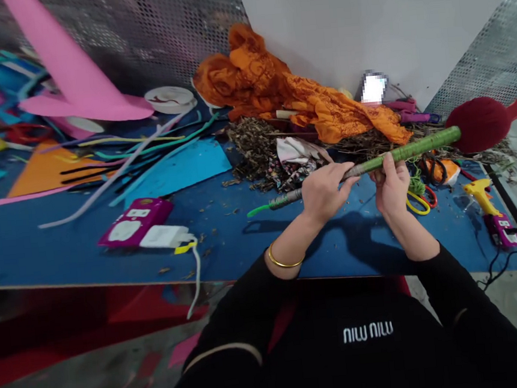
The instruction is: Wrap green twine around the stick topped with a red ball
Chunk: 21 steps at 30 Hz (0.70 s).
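Note:
Both hands hold a long green wrapped stem (421,146) level above the blue table (64,247). A dark red fabric head (483,123) sits at the stem's right end, and a thin bright green tip (260,209) sticks out at its left end. My left hand (326,191) is closed around the stem's darker left part. My right hand (392,185) grips the stem near its middle, fingers wrapped over it. A gold bangle (285,262) circles my left wrist. Black sleeves cover both arms.
An orange cloth (276,90) and a heap of dried twigs (259,151) lie behind the hands. A yellow glue gun (480,193), scissors (419,201) and a purple power strip (134,223) with a white plug rest on the table. Pink, blue and orange foam sheets and strips crowd the left.

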Motion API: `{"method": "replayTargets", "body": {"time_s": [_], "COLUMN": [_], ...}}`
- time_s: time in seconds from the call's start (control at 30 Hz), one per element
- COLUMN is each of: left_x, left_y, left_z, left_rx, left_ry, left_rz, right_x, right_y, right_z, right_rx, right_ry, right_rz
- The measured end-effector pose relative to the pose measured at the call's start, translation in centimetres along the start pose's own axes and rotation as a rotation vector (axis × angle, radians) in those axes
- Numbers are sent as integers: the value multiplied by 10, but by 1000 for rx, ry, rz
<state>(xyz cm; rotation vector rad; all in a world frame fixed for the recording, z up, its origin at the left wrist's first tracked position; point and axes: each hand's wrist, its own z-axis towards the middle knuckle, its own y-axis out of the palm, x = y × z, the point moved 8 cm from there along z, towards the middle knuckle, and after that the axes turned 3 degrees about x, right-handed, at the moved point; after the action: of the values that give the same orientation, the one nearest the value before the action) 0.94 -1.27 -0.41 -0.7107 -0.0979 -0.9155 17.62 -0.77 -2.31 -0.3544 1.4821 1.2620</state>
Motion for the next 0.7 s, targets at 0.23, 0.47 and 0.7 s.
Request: {"method": "replayTargets", "body": {"time_s": [0.23,0.47,0.7], "left_x": [9,14,9], "left_y": [0,-1,4], "left_z": [-14,-14,-15], "left_rx": [24,31,7], "left_ry": [46,69,46], "left_rz": [111,144,130], "right_x": [10,9,10], "right_y": [-12,-13,-12], "right_z": [0,2,3], "right_rx": [-35,-58,-76], "right_ry": [18,8,-20], "right_rz": [1,-25,-46]}}
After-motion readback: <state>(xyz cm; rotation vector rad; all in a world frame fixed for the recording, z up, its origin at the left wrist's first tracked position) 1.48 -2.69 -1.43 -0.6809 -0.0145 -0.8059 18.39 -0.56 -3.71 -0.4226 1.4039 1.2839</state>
